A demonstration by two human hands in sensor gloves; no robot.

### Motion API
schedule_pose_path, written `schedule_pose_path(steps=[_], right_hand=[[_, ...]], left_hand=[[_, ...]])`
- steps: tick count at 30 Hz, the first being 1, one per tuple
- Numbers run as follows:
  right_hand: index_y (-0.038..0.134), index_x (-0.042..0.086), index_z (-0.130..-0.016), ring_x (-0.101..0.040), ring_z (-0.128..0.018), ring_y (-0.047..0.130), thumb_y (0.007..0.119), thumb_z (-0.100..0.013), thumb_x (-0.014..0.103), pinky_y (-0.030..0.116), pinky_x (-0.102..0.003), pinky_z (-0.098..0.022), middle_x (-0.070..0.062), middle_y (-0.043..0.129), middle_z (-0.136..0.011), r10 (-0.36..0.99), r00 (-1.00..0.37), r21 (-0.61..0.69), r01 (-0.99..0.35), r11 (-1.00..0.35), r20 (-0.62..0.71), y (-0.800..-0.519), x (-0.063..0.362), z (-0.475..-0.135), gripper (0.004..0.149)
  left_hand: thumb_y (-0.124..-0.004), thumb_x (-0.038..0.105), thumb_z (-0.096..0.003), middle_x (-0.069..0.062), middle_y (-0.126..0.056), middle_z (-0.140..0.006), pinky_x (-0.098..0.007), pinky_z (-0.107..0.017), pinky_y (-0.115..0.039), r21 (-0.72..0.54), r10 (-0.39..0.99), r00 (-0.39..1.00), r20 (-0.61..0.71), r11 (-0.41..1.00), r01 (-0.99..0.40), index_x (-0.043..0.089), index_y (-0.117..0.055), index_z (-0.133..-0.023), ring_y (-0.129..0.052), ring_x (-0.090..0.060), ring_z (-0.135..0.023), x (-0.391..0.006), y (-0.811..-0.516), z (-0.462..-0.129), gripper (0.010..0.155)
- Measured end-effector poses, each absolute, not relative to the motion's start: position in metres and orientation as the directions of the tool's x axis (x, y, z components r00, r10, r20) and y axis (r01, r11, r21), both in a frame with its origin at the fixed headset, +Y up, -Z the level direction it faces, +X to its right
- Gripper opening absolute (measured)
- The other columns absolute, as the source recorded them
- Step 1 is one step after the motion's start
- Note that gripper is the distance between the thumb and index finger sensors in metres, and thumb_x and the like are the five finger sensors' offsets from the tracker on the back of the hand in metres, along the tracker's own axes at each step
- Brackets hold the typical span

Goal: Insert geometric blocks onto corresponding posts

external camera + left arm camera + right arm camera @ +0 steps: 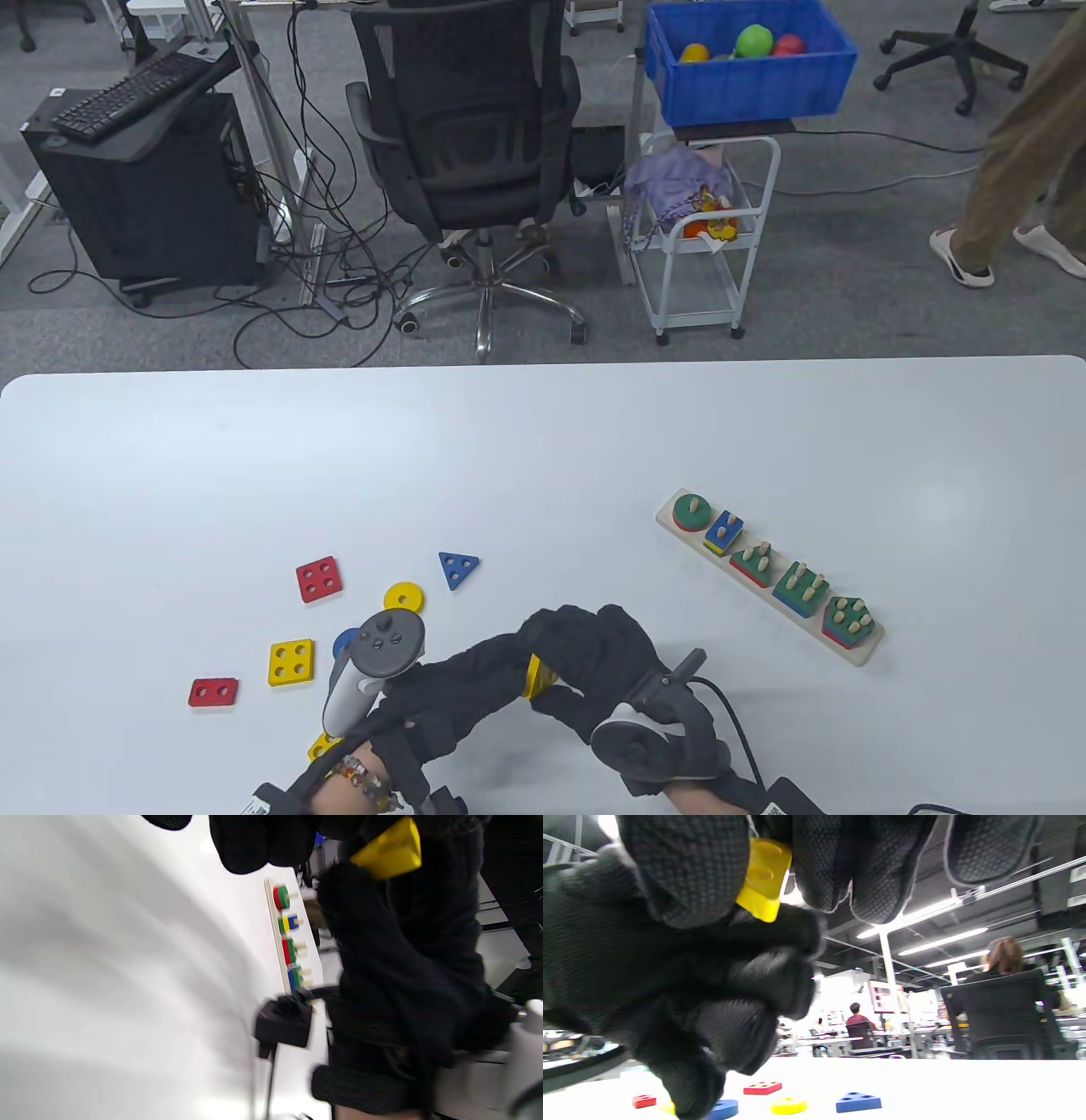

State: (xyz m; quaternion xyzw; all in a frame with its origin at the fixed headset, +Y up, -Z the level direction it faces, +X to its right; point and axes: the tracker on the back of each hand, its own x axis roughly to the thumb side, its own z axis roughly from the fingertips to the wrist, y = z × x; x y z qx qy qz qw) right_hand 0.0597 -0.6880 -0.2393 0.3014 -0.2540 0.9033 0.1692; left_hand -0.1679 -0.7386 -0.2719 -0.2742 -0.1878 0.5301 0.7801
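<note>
Yellow block (538,676) is being gripped between both hands: left hand (450,688), right hand (611,671). Next, carrying it to the peg board (861,652) near the worktop's right edge.

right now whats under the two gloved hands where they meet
A yellow block is pinched between the left hand and right hand; only an edge shows. Its shape and hole count are covered by the fingers. A blue disc peeks out beside the left tracker.

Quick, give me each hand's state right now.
Left hand: fingers meet the yellow block; whether it grips cannot be told.
Right hand: holds that yellow block.
</note>
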Motion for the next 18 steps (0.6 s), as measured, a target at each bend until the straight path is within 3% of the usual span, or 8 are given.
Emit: schedule_pose_path(steps=[3,6,9,11,14,18], right_hand=[[0.063,0.023,-0.095,-0.032,-0.08,0.089,0.088,-0.035,0.048,0.073,-0.063,-0.055,-0.005,0.081,-0.092,0.172,-0.824,-0.382,-0.422,-0.822,0.54,-0.685,0.085,-0.256,0.069],[0.063,0.023,-0.095,-0.033,-0.081,0.089,0.087,-0.035,0.049,0.072,-0.064,-0.055,-0.005,0.082,-0.092,0.16,-0.893,-0.408,-0.343,-0.846,0.42,-0.679,0.114,-0.276,0.069],[0.064,0.023,-0.095,-0.033,-0.081,0.089,0.086,-0.036,0.05,0.071,-0.065,-0.056,-0.006,0.082,-0.093,0.137,-0.952,-0.398,-0.241,-0.885,0.273,-0.673,0.144,-0.297,0.069],[0.065,0.022,-0.096,-0.035,-0.082,0.088,0.084,-0.037,0.051,0.07,-0.065,-0.057,-0.007,0.082,-0.093,0.111,-0.984,-0.338,-0.152,-0.929,0.138,-0.668,0.168,-0.317,0.068],[0.067,0.023,-0.095,-0.035,-0.084,0.086,0.086,-0.036,0.05,0.07,-0.065,-0.058,-0.006,0.083,-0.092,0.064,-0.998,-0.269,-0.065,-0.961,0.011,-0.666,0.188,-0.335,0.067],[0.07,0.025,-0.092,-0.032,-0.083,0.088,0.089,-0.034,0.05,0.07,-0.064,-0.059,-0.004,0.087,-0.089,-0.08,-0.986,-0.1,0.095,-0.99,-0.146,-0.671,0.21,-0.36,0.066]], left_hand=[[-0.066,0.059,-0.0512,-0.001,-0.056,-0.12,-0.061,-0.08,-0.047,-0.495,0.859,0.501,0.108,0.484,-0.722,0.032,-0.049,-0.111,-0.064,-0.029,-0.11,-0.187,-0.727,-0.273,0.067],[-0.065,0.06,-0.0512,-0.001,-0.054,-0.121,-0.061,-0.08,-0.046,-0.332,0.707,0.678,0.2,0.701,-0.632,0.032,-0.049,-0.111,-0.06,-0.03,-0.112,-0.209,-0.713,-0.273,0.067],[-0.064,0.061,-0.051,-0.001,-0.051,-0.123,-0.063,-0.081,-0.041,-0.173,0.492,0.84,0.228,0.87,-0.462,0.034,-0.048,-0.111,-0.056,-0.032,-0.114,-0.227,-0.701,-0.273,0.068],[-0.063,0.062,-0.0505,0.001,-0.049,-0.124,-0.067,-0.08,-0.033,-0.046,0.27,0.945,0.185,0.963,-0.266,0.035,-0.045,-0.112,-0.052,-0.031,-0.116,-0.24,-0.694,-0.275,0.07],[-0.062,0.064,-0.0493,0.003,-0.043,-0.126,-0.068,-0.081,-0.029,0.021,0.106,0.988,0.112,0.994,-0.109,0.038,-0.041,-0.113,-0.044,-0.031,-0.119,-0.251,-0.691,-0.277,0.072],[-0.062,0.064,-0.049,0.004,-0.04,-0.127,-0.069,-0.081,-0.026,0.008,0.079,0.996,0.046,0.997,-0.079,0.039,-0.04,-0.113,-0.041,-0.031,-0.12,-0.267,-0.695,-0.283,0.072]])
